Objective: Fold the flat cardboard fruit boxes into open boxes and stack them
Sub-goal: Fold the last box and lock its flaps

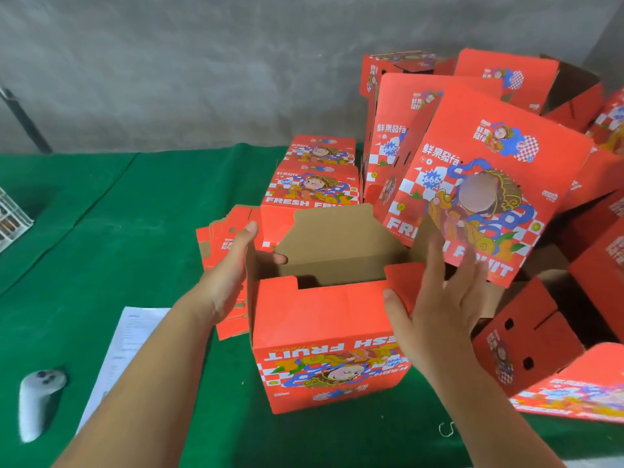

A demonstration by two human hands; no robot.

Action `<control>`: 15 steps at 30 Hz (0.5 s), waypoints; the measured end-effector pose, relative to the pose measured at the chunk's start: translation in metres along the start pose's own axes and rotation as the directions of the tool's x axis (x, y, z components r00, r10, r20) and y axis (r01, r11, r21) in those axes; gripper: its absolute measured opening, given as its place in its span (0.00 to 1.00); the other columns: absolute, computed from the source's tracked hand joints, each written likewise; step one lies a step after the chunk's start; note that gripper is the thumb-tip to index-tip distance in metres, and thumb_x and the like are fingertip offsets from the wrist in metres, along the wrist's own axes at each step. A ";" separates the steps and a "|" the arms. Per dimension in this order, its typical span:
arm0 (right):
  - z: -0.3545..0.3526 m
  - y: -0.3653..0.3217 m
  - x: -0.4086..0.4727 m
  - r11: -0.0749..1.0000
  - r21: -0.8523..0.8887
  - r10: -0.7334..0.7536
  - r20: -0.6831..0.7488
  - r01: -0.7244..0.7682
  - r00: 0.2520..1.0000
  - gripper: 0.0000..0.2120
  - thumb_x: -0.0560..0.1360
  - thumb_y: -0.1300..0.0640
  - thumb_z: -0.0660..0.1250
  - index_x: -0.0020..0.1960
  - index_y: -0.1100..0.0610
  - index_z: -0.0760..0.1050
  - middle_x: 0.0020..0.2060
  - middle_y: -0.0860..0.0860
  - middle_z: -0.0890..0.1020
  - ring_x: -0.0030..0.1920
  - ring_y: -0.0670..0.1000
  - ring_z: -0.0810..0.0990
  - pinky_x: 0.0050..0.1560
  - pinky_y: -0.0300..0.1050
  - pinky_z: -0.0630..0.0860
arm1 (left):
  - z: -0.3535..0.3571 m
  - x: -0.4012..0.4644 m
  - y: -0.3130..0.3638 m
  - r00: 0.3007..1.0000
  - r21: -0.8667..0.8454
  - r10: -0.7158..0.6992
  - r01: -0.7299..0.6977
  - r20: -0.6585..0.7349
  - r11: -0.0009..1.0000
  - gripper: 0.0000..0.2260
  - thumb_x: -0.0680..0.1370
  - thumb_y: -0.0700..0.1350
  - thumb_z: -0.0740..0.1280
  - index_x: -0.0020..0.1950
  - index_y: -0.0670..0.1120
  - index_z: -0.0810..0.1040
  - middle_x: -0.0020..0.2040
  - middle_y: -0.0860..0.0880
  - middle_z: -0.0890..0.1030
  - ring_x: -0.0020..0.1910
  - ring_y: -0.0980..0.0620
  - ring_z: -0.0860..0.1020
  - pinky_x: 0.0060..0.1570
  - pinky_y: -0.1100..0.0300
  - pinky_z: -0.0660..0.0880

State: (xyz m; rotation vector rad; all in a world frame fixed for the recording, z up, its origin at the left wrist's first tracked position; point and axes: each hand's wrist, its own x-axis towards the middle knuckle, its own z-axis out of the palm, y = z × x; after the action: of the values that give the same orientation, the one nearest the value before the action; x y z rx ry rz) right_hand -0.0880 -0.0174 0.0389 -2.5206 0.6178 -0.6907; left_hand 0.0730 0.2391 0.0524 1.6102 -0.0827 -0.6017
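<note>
Red cardboard, brown inside, makes up the open box (331, 336) standing on the green worktop (101, 231) between the two hands. Nearest, just left of the left forearm, lie a sheet of paper (125, 346) and a grey controller (35, 403). The left hand (229, 275) forms a grip on the box's left wall: thumb hooked inside over the top edge, fingers lying straight along the outside. The right hand (435, 305) has its fingers spread and fairly straight against the box's right side, thumb resting on the front corner flap; it pinches nothing that can be seen. Just beyond the left grip, a stack of flat boxes (219, 238) lies on the worktop. Beyond the held box stand two folded boxes (310, 194). Past the right grip, a pile of opened boxes (489, 170) leans and tumbles toward the grey wall (202, 62).
</note>
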 end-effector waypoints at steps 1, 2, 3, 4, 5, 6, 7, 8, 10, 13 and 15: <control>-0.001 -0.004 0.003 0.994 0.006 -0.109 -0.035 0.109 0.993 0.40 0.77 0.44 0.68 0.83 0.41 0.51 0.82 0.56 0.48 0.81 0.64 0.46 0.78 0.66 0.49 | 0.000 0.002 0.000 1.000 0.029 0.009 -0.008 -0.013 1.000 0.48 0.57 0.86 0.60 0.50 0.45 0.87 0.54 0.36 0.85 0.54 0.39 0.83 0.73 0.41 0.66; 0.000 -0.009 0.001 0.966 0.003 -0.258 -0.019 0.258 0.966 0.34 0.78 0.43 0.66 0.81 0.43 0.59 0.82 0.55 0.54 0.81 0.64 0.50 0.79 0.65 0.52 | 0.000 0.003 0.000 1.000 0.066 0.011 -0.009 -0.027 0.998 0.48 0.57 0.86 0.60 0.50 0.46 0.88 0.54 0.39 0.86 0.57 0.40 0.83 0.74 0.40 0.64; 0.004 -0.013 -0.004 0.915 0.009 -0.402 0.060 0.403 0.914 0.30 0.79 0.41 0.64 0.80 0.43 0.64 0.81 0.53 0.58 0.81 0.62 0.53 0.79 0.65 0.56 | 0.001 0.004 -0.001 0.999 0.107 0.004 0.000 -0.042 0.994 0.48 0.57 0.87 0.59 0.50 0.48 0.88 0.53 0.43 0.87 0.59 0.41 0.83 0.74 0.40 0.64; 0.011 -0.017 -0.012 0.863 0.001 -0.496 0.183 0.505 0.849 0.29 0.80 0.37 0.59 0.80 0.43 0.64 0.81 0.51 0.61 0.82 0.59 0.55 0.78 0.64 0.58 | 0.003 0.004 -0.002 0.999 0.139 0.003 0.004 -0.050 0.990 0.47 0.57 0.87 0.58 0.51 0.50 0.88 0.54 0.46 0.87 0.59 0.44 0.83 0.73 0.43 0.64; 0.018 -0.019 -0.020 0.826 -0.045 -0.523 0.311 0.562 0.793 0.30 0.81 0.32 0.55 0.80 0.41 0.62 0.81 0.51 0.63 0.82 0.57 0.56 0.78 0.62 0.58 | 0.004 0.003 -0.004 0.999 0.167 0.013 -0.004 -0.049 0.986 0.45 0.58 0.87 0.57 0.53 0.53 0.88 0.55 0.50 0.87 0.59 0.49 0.83 0.71 0.48 0.66; 0.023 -0.021 -0.025 0.807 -0.116 -0.492 0.409 0.579 0.768 0.34 0.79 0.27 0.50 0.81 0.40 0.60 0.80 0.51 0.64 0.82 0.56 0.58 0.78 0.60 0.58 | 0.006 0.001 -0.005 0.999 0.201 0.033 -0.026 -0.035 0.979 0.43 0.60 0.87 0.57 0.55 0.57 0.87 0.56 0.56 0.86 0.58 0.56 0.83 0.67 0.54 0.67; 0.025 -0.022 -0.026 0.809 -0.183 -0.424 0.477 0.559 0.770 0.37 0.77 0.23 0.46 0.81 0.39 0.60 0.80 0.51 0.66 0.81 0.55 0.61 0.78 0.58 0.59 | 0.010 -0.001 -0.006 0.998 0.235 0.064 -0.060 -0.011 0.970 0.38 0.63 0.85 0.58 0.57 0.61 0.86 0.57 0.61 0.85 0.58 0.62 0.81 0.63 0.60 0.68; 0.026 -0.023 -0.023 0.823 -0.225 -0.343 0.534 0.521 0.773 0.41 0.74 0.21 0.43 0.80 0.39 0.60 0.79 0.52 0.66 0.80 0.55 0.62 0.78 0.55 0.59 | 0.014 -0.003 -0.006 0.994 0.263 0.106 -0.106 0.013 0.959 0.33 0.65 0.83 0.60 0.56 0.64 0.85 0.56 0.64 0.85 0.57 0.65 0.81 0.60 0.65 0.69; 0.025 -0.024 -0.012 0.847 -0.210 -0.289 0.591 0.489 0.753 0.45 0.70 0.18 0.40 0.81 0.38 0.54 0.81 0.50 0.61 0.82 0.54 0.58 0.78 0.54 0.56 | 0.021 -0.004 -0.007 0.985 0.312 0.174 -0.164 -0.006 0.936 0.26 0.68 0.79 0.63 0.54 0.64 0.83 0.53 0.64 0.85 0.56 0.62 0.82 0.55 0.68 0.74; 0.017 -0.028 -0.003 0.901 0.046 -0.399 0.473 0.431 0.785 0.42 0.72 0.21 0.51 0.81 0.39 0.56 0.84 0.47 0.51 0.83 0.50 0.46 0.80 0.57 0.53 | 0.026 0.000 -0.018 0.975 0.543 0.202 -0.122 -0.091 0.831 0.25 0.65 0.80 0.64 0.56 0.69 0.78 0.55 0.64 0.83 0.62 0.53 0.77 0.66 0.52 0.69; 0.012 -0.024 0.001 0.929 0.112 -0.362 0.082 0.353 0.928 0.38 0.73 0.32 0.66 0.79 0.44 0.65 0.82 0.51 0.56 0.82 0.53 0.51 0.75 0.58 0.60 | 0.029 0.001 -0.026 0.957 0.722 0.254 -0.078 -0.139 0.688 0.22 0.66 0.79 0.65 0.57 0.75 0.72 0.59 0.64 0.77 0.63 0.49 0.69 0.59 0.50 0.59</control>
State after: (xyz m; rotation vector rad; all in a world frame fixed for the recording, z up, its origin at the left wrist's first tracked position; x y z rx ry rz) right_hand -0.0735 0.0052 0.0425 -2.5829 0.0815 -0.6911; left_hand 0.0536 0.2160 0.0271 2.3947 -0.3239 -0.2260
